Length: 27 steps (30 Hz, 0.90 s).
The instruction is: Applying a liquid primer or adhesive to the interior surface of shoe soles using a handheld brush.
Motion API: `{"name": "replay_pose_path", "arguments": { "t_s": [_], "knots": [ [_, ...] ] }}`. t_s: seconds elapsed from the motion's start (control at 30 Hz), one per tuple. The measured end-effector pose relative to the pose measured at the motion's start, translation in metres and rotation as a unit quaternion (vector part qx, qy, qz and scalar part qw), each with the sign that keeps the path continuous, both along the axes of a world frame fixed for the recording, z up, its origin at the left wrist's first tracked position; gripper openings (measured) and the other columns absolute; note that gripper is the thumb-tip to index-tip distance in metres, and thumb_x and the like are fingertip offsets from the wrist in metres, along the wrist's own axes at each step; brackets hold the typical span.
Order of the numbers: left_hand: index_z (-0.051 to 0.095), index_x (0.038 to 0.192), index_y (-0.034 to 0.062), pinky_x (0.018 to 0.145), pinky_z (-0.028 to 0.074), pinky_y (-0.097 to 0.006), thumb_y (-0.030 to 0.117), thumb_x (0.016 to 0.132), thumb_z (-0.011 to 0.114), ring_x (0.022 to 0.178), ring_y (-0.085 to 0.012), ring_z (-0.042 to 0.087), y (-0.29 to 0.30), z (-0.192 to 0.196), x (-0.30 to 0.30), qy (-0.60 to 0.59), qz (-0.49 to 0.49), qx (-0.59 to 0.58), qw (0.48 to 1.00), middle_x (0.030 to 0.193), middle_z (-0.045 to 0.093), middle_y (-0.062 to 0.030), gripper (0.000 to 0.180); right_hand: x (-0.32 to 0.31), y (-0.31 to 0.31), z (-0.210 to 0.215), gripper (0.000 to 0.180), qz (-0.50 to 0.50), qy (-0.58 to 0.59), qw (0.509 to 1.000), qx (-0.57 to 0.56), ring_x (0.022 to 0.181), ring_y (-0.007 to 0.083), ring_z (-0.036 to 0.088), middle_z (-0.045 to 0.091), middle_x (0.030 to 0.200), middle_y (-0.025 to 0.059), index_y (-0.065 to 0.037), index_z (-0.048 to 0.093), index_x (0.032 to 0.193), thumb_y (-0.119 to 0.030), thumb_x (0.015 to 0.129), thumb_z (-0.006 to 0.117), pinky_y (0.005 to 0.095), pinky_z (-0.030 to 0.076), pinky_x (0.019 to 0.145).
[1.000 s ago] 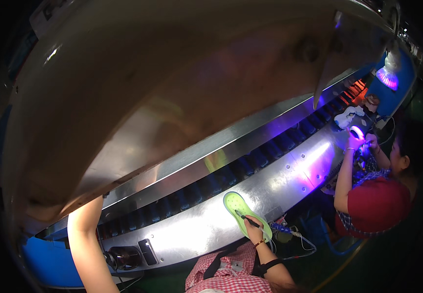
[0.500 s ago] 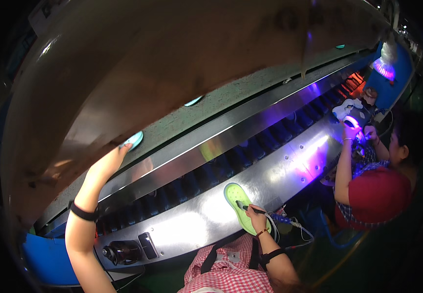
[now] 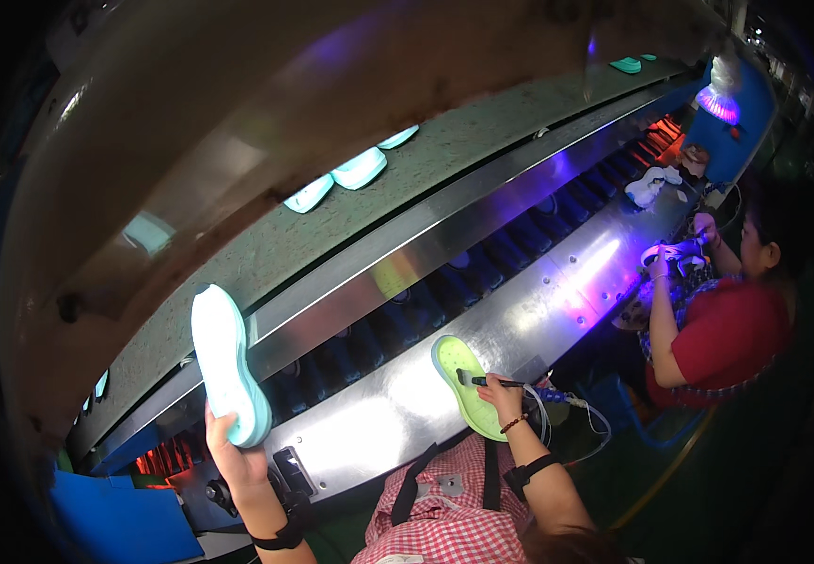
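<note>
My left hand (image 3: 236, 459) grips a pale turquoise shoe sole (image 3: 221, 352) by its lower end. The sole stands nearly upright in front of the metal rail. My right hand (image 3: 501, 399) is closed around a brush (image 3: 491, 382) with a dark handle, its tip over a lime-green shoe sole (image 3: 474, 410) that lies on the metal bench (image 3: 369, 418). Clear tubes and a blue fitting (image 3: 550, 395) trail from the brush side. How the fingers hold the green sole, if at all, is hidden.
Beyond the rail (image 3: 360, 291), a green conveyor belt (image 3: 463, 150) carries several turquoise soles (image 3: 360, 169) under a large brown hood (image 3: 266, 94). Dark shapes line the gap before the bench. At right a co-worker (image 3: 727, 329) handles a shoe (image 3: 675, 252) under purple light.
My left hand has come back from the belt, toward me, with the turquoise sole now in its grip. More soles show on the belt. My right hand stays at the green sole.
</note>
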State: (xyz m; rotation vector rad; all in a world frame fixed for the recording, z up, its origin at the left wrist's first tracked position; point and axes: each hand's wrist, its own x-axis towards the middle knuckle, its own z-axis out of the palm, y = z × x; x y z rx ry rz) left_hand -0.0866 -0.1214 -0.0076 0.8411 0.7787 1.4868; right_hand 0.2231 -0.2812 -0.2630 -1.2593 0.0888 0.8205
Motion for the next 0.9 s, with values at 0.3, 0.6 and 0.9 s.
{"name": "replay_pose_path", "arguments": {
  "t_s": [0.3,0.6,0.9],
  "knots": [
    [0.044,0.108,-0.0094,0.061,0.051,-0.033,0.011,0.057,0.062,0.068,-0.0243,0.059,-0.033,-0.037,-0.05,-0.004,-0.174,-0.075,0.982,0.085,0.056,-0.0161,0.057,-0.008,0.013,0.017,0.031,0.036,-0.097,0.993,-0.048,0.072,0.0229,0.065,0.061,0.088,0.016,0.01,0.055,0.1,-0.016,0.083,0.059,0.0257,0.053,0.06],
    [0.009,0.137,0.0043,0.092,0.029,-0.064,0.028,0.069,0.057,0.103,-0.0481,0.048,-0.051,-0.063,-0.053,-0.317,-0.59,-0.081,0.738,0.113,0.047,-0.0325,0.087,-0.017,0.006,0.019,0.027,0.034,-0.081,0.996,0.002,0.073,0.0194,0.064,0.062,0.09,0.0146,0.006,0.058,0.101,-0.014,0.082,0.06,0.0236,0.052,0.066],
    [0.03,0.132,0.0013,0.099,0.026,-0.058,0.047,0.072,0.055,0.11,-0.0407,0.047,-0.064,-0.083,-0.019,-0.069,-0.515,-0.183,0.834,0.125,0.041,-0.027,0.08,-0.031,-0.018,0.049,0.029,0.068,-0.02,0.993,0.097,0.085,0.0204,0.062,0.06,0.096,0.0151,0.009,0.054,0.107,-0.003,0.081,0.059,0.0269,0.053,0.076]
  ]
}}
